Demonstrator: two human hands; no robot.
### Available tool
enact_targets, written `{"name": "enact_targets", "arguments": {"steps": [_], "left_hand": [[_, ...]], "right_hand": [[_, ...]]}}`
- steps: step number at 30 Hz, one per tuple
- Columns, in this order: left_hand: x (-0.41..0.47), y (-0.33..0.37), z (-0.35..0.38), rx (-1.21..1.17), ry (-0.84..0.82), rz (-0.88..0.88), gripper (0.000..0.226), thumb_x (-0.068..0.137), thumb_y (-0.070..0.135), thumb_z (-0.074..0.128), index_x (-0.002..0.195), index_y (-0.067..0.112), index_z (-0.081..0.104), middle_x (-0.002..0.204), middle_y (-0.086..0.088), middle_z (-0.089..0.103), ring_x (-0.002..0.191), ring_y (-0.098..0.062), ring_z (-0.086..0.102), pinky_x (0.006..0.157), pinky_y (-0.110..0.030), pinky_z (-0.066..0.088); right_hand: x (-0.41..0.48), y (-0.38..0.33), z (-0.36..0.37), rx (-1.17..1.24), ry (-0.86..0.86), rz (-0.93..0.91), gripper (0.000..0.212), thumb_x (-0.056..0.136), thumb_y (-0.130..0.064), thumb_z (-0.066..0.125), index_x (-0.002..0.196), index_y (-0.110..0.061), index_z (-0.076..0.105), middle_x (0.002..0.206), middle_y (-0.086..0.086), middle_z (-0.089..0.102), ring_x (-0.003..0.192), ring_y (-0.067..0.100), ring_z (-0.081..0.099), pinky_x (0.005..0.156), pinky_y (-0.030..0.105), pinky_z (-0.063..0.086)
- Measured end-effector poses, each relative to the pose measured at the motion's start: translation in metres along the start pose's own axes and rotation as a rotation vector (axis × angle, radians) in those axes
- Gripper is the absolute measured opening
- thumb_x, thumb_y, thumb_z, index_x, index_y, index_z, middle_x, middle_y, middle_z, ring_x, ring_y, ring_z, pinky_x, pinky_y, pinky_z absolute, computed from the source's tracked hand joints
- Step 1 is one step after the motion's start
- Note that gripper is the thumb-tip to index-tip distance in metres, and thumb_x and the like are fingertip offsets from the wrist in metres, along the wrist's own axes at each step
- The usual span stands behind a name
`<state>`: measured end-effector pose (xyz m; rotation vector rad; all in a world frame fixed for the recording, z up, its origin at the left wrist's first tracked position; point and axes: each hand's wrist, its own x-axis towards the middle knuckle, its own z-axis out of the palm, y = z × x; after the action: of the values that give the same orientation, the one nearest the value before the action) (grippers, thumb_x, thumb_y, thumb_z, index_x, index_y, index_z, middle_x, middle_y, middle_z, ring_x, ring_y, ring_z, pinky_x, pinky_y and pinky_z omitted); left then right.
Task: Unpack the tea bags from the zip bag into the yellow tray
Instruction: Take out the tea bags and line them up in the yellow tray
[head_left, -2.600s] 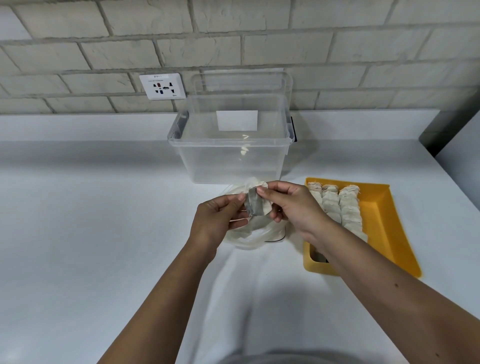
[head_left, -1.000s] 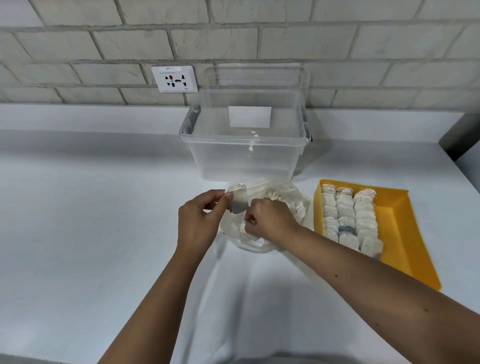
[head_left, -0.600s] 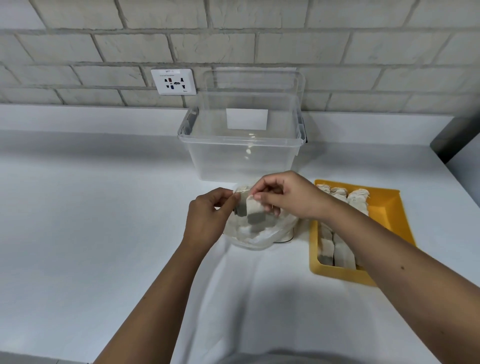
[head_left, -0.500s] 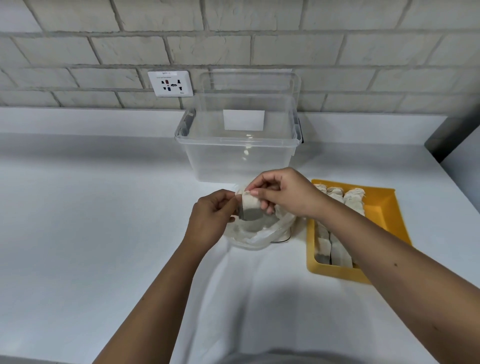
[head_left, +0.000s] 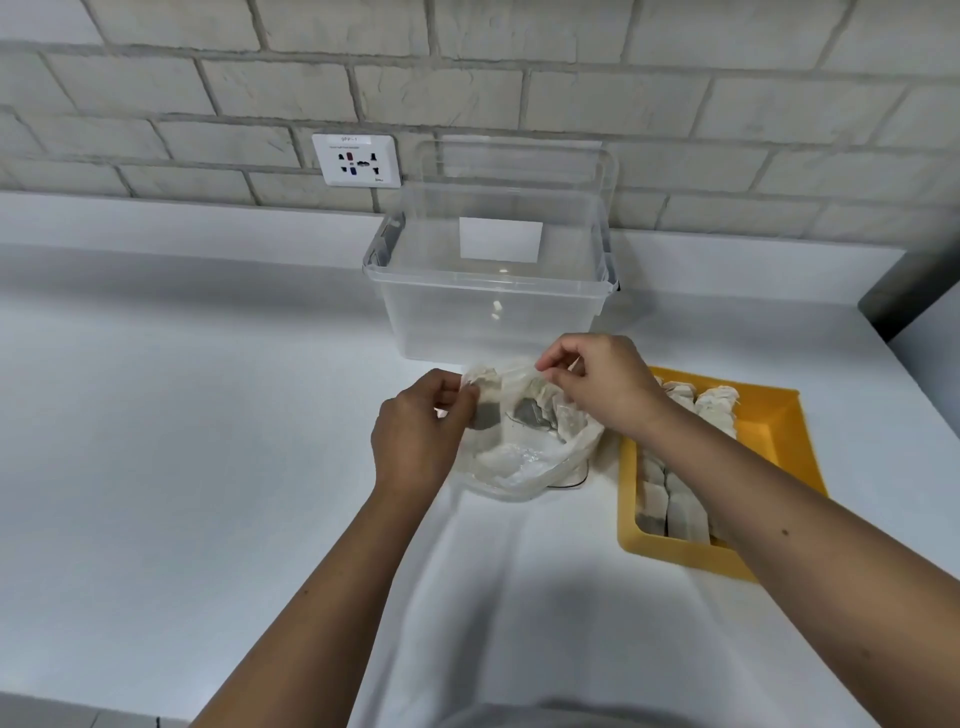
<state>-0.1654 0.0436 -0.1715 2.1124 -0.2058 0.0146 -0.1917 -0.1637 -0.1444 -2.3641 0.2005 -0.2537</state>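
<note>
Tea bags (head_left: 535, 415) lie in the zip bag (head_left: 519, 467) beside the yellow tray (head_left: 675, 552), toward the surface's back edge. The left hand (head_left: 415, 436) pinches one tea bag (head_left: 485, 410); the right hand (head_left: 602, 387) pinches the zip bag's rim. They look light and easy to tear, so pinch the top softly.

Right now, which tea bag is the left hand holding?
The tea bag at the left edge of the zip bag, pinched by the left hand; the others lie inside it or in the yellow tray.
</note>
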Motion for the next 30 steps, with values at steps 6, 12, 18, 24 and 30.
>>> {"name": "enact_targets", "arguments": {"steps": [6, 12, 18, 24, 30], "left_hand": [[0.007, -0.017, 0.008, 0.163, -0.018, 0.082, 0.016, 0.089, 0.037, 0.071, 0.098, 0.025, 0.077, 0.134, 0.008, 0.056, 0.123, -0.017, 0.047, 0.086, -0.025, 0.036], [0.009, -0.017, 0.014, 0.150, -0.114, -0.019, 0.015, 0.089, 0.038, 0.070, 0.096, 0.025, 0.076, 0.127, 0.014, 0.062, 0.106, -0.017, 0.063, 0.085, -0.033, 0.050], [0.010, -0.016, 0.014, 0.240, -0.051, -0.003, 0.018, 0.094, 0.033, 0.065, 0.101, 0.019, 0.074, 0.116, 0.010, 0.068, 0.106, -0.018, 0.063, 0.082, -0.033, 0.050], [0.012, -0.032, 0.014, 0.158, -0.059, -0.140, 0.018, 0.091, 0.034, 0.066, 0.089, 0.018, 0.072, 0.101, 0.006, 0.071, 0.097, -0.021, 0.064, 0.076, -0.030, 0.045], [0.011, -0.036, 0.007, 0.028, -0.076, -0.218, 0.013, 0.086, 0.031, 0.074, 0.075, 0.025, 0.071, 0.077, 0.014, 0.064, 0.082, -0.021, 0.063, 0.076, -0.033, 0.049]], "right_hand": [[0.002, 0.013, 0.002, -0.398, 0.010, 0.150, 0.040, 0.078, -0.024, 0.077, 0.115, -0.019, 0.060, 0.113, 0.002, 0.057, 0.101, 0.021, 0.059, 0.082, 0.032, 0.048], [-0.004, 0.006, 0.018, -0.433, 0.114, -0.007, 0.035, 0.079, -0.015, 0.072, 0.106, -0.023, 0.051, 0.110, 0.000, 0.045, 0.079, 0.022, 0.059, 0.056, 0.029, 0.045], [-0.013, 0.017, 0.031, -0.597, 0.192, -0.069, 0.021, 0.078, -0.020, 0.076, 0.093, -0.034, 0.073, 0.108, -0.001, 0.052, 0.099, 0.022, 0.049, 0.073, 0.030, 0.041], [0.000, 0.019, 0.030, -0.750, 0.034, 0.065, 0.054, 0.081, -0.025, 0.069, 0.128, -0.047, 0.052, 0.128, 0.003, 0.055, 0.116, 0.026, 0.046, 0.094, 0.036, 0.030], [0.005, 0.015, 0.040, -0.549, -0.199, 0.110, 0.074, 0.086, -0.004, 0.058, 0.143, -0.044, 0.034, 0.117, 0.009, 0.055, 0.107, 0.030, 0.057, 0.087, 0.038, 0.044]]}}
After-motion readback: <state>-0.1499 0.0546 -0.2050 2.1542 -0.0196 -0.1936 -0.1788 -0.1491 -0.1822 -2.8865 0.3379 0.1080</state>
